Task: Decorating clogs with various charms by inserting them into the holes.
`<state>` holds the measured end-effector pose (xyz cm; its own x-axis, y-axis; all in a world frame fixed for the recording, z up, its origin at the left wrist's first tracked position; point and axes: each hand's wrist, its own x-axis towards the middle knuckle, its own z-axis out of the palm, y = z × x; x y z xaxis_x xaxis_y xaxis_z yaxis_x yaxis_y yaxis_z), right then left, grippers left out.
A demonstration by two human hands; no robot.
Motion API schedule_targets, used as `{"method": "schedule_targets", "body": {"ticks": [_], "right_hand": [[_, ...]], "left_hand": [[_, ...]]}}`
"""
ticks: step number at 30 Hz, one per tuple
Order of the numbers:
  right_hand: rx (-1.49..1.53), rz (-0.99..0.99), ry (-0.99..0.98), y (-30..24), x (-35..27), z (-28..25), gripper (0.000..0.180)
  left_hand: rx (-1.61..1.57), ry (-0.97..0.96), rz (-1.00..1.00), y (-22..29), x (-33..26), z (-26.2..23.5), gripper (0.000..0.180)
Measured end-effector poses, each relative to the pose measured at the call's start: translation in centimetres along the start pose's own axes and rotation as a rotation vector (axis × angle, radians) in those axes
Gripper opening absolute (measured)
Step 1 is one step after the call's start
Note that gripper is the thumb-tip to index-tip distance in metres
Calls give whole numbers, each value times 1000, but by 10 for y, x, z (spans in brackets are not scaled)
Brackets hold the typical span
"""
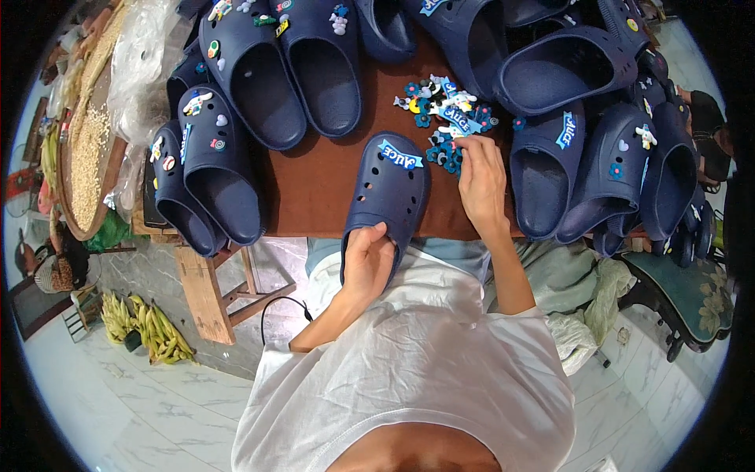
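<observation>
A navy foam clog (387, 193) with round vent holes hangs at the near edge of the brown tabletop, toe pointing away. My left hand (368, 256) grips it at the heel end, thumb on the upper. Across its toe sits a blue banner-shaped shoe charm (399, 155); the other holes I can see hold no charm. To the right lies a loose pile of shoe charms (444, 110), with blue flowers, banners and white figures. At its near edge, the bent fingers of my right hand (482, 185) are close together; anything between the fingertips is hidden.
Decorated navy clogs crowd around: a pair (295, 79) at the back, smaller ones (220, 177) at left, several more (546, 169) at right. Further left are clear plastic bags (145, 71) and a round tray (67, 169) of pale grains. A wooden stool (208, 291) and green bananas (157, 330) are below.
</observation>
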<state>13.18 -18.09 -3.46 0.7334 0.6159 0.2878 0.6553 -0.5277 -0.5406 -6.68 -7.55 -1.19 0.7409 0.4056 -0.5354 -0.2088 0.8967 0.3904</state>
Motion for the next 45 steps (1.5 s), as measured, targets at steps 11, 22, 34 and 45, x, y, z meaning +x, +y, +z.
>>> {"method": "schedule_targets", "body": {"ticks": [11, 22, 34, 45], "right_hand": [[-64, -28, 140, 8, 22, 6, 42], [-255, 15, 90, 29, 36, 23, 50], [-178, 71, 68, 29, 34, 18, 36], [14, 44, 75, -5, 18, -9, 34]], "left_hand": [[35, 12, -12, 1, 1, 3, 53], [61, 50, 20, 0, 0, 6, 54], [43, 34, -8, -4, 5, 7, 49], [13, -2, -25, -2, 8, 10, 51]]}}
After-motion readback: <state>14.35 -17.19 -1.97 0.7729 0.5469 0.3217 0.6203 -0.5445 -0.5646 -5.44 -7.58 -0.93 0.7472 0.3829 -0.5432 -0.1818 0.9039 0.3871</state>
